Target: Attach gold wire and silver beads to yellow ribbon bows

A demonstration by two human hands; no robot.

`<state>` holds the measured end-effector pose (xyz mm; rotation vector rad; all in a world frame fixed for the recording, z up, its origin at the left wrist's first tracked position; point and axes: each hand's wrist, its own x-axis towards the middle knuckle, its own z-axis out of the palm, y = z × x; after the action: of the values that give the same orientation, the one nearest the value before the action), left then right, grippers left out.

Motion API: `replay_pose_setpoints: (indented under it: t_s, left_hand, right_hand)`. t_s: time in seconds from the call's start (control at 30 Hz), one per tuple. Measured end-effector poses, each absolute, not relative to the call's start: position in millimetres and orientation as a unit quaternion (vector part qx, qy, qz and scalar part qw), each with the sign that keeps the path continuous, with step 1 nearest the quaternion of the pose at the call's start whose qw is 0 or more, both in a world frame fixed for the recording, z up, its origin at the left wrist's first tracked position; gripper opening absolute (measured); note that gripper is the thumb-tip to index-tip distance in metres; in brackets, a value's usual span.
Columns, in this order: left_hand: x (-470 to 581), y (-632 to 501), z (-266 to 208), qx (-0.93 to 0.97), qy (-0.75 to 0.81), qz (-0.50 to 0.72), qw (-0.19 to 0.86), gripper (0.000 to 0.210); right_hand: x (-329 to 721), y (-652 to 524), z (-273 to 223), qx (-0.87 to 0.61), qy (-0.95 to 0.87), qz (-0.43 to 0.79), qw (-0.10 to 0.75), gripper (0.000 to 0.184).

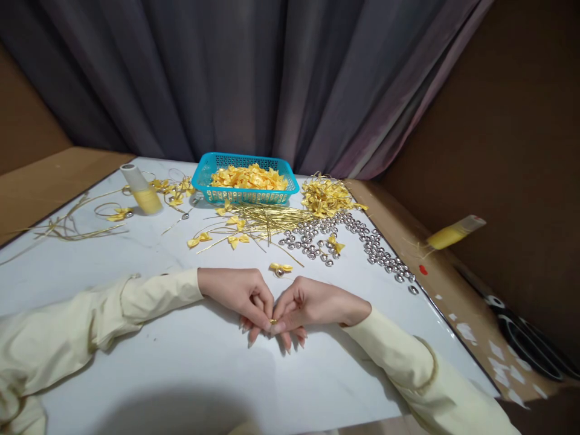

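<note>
My left hand (248, 297) and my right hand (301, 305) meet above the white tabletop, thumbs and forefingers pinched together. Between the fingertips shows a tiny bit of gold cord (272, 321); most of it is covered by the fingers. Just beyond the hands lies a yellow ribbon bow (281, 267) with a silver ring-like bead (280, 273) against it. A thin strand runs from near that bead toward my right hand, and I cannot tell whether it joins the cord in my fingers. The other fingers of both hands hang loosely below the pinch.
A blue basket (247, 196) heaped with yellow bows stands at the back. Gold cords (272, 220), silver beads (310, 238) and a pile of finished-looking bows (326, 196) lie before it. A glue bottle (145, 196) stands left; another bottle (455, 233) and black scissors (521, 338) lie right.
</note>
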<state>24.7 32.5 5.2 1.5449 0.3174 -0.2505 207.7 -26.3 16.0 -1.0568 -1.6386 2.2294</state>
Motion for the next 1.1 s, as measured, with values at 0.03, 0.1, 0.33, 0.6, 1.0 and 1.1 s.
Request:
replay_pose_setpoints:
  t_s: [0.03, 0.1, 0.33, 0.6, 1.0, 1.1]
  left_hand:
    - [24.9, 32.1, 5.5, 0.696, 0.141, -0.112, 0.695, 0.024]
    - [25.0, 31.4, 6.3, 0.699, 0.138, -0.112, 0.693, 0.023]
    - [23.4, 31.6, 9.0, 0.712, 0.138, -0.119, 0.678, 0.023]
    - [23.4, 31.8, 9.7, 0.714, 0.139, -0.126, 0.674, 0.022]
    - [21.9, 31.7, 8.4, 0.729, 0.134, -0.128, 0.659, 0.017]
    - [20.6, 31.2, 8.4, 0.746, 0.121, -0.120, 0.643, 0.017]
  right_hand:
    - [207.4, -26.5, 16.7, -0.357, -0.551, 0.749, 0.090, 0.031]
    - [206.8, -27.2, 18.3, -0.365, -0.544, 0.750, 0.091, 0.030]
    - [209.9, -26.5, 17.8, -0.363, -0.577, 0.726, 0.089, 0.028]
    - [210.8, -26.5, 19.3, -0.369, -0.590, 0.714, 0.075, 0.033]
    - [212.4, -27.8, 17.8, -0.344, -0.575, 0.739, 0.067, 0.026]
    - [213.1, -27.9, 18.6, -0.343, -0.580, 0.736, 0.062, 0.022]
